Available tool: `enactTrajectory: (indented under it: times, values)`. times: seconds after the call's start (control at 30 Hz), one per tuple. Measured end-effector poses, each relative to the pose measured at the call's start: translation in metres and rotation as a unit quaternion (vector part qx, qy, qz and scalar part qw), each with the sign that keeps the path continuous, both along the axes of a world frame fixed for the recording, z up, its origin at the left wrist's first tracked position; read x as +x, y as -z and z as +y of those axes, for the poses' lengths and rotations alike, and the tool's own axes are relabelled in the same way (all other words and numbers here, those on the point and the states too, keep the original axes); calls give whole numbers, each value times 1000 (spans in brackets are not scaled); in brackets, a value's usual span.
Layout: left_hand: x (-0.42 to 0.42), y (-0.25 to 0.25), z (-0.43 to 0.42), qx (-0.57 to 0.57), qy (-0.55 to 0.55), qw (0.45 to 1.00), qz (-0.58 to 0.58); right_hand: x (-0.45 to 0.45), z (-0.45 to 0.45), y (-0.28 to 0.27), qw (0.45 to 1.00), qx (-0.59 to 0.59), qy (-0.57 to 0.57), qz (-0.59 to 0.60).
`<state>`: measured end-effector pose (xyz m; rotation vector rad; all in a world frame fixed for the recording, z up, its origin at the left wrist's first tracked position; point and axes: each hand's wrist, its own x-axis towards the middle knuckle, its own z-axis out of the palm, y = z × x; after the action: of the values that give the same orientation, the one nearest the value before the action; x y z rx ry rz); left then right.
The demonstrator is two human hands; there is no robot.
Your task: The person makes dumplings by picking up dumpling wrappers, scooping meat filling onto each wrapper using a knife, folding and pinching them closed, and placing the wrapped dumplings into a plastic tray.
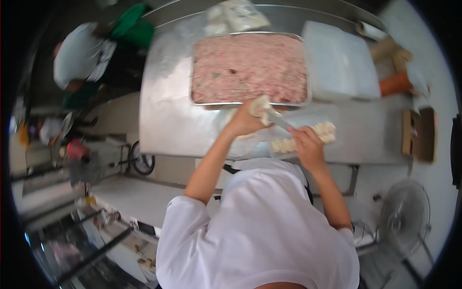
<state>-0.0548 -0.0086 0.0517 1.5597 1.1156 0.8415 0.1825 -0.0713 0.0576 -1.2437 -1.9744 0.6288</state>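
Note:
My left hand (243, 120) is closed around a pale dough wrapper (262, 106), held just in front of the tray's near edge. Some pinkish filling shows in the wrapper. My right hand (308, 144) grips a flat metal spatula (279, 121), its blade reaching to the dough. Behind both hands lies a large metal tray (309, 91) full of pink minced meat (248, 67) with green flecks. Rows of small folded dumplings (325, 130) sit beside and partly behind my right hand. More pale dough (246, 136) lies partly hidden below my left hand.
White plastic bags (236, 17) lie behind the tray. A stack of translucent containers (337, 60) stands to its right, with a cardboard box (419, 135) at the table's right end. A fan (402, 219) stands lower right. Another person (82, 55) with a green tub (134, 26) is at left.

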Motion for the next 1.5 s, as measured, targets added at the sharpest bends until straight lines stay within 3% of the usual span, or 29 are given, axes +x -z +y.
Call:
enactTrajectory:
  times: [0.07,0.13,0.27,0.33,0.47,0.5,0.53,0.57,0.63,0.8,0.87,1.0,1.07,1.1,1.2,1.23,1.33,1.37,1.43,1.5]
  values:
    - [0,-19,-2,29,19,999,1,3,4,-8,997,49,-12,-56]
    - [6,-17,-5,144,-20,988,54,7,8,-14,993,58,-23,-101]
    - [16,-3,-12,78,-50,995,37,14,17,-39,980,40,-49,-188]
    - [20,10,-16,80,-32,986,142,20,22,-58,974,35,-64,-216]
    - [22,27,-19,122,-97,971,184,43,29,-101,977,-9,-36,-209]
    - [17,27,-15,-5,-74,997,13,49,31,-106,977,-8,-36,-210]
    - [13,27,-13,-132,-47,977,-159,55,33,-110,988,-37,-17,-149]
    - [12,27,-13,-133,-46,977,-160,59,34,-111,994,-65,5,-88]
    - [16,25,-14,-152,-54,876,-455,64,35,-104,995,-69,12,-74]
    - [23,-7,0,-223,-70,718,-656,79,17,-67,990,-125,44,40]
    - [28,-6,10,-164,9,653,-739,83,5,-51,978,-168,64,105]
    - [37,2,20,-209,-15,631,-747,95,-22,-24,951,-201,106,210]
    - [45,1,21,-193,-80,696,-687,103,-35,-16,942,-202,138,231]
    - [51,4,21,-216,-70,694,-683,108,-43,-13,934,-204,155,248]
    - [75,13,18,-147,-68,797,-582,128,-60,-15,923,-208,211,246]
    - [85,19,16,-161,-59,795,-581,134,-64,-16,920,-201,226,251]
    - [103,50,9,-131,-64,922,-358,154,-77,-6,909,-181,266,266]
    - [105,61,5,-133,-60,923,-356,158,-79,-5,906,-167,277,273]
    - [110,72,-4,-228,-4,972,-63,166,-85,-2,899,-168,290,280]
    - [115,95,-15,-235,5,971,-42,170,-89,-2,892,-171,305,286]
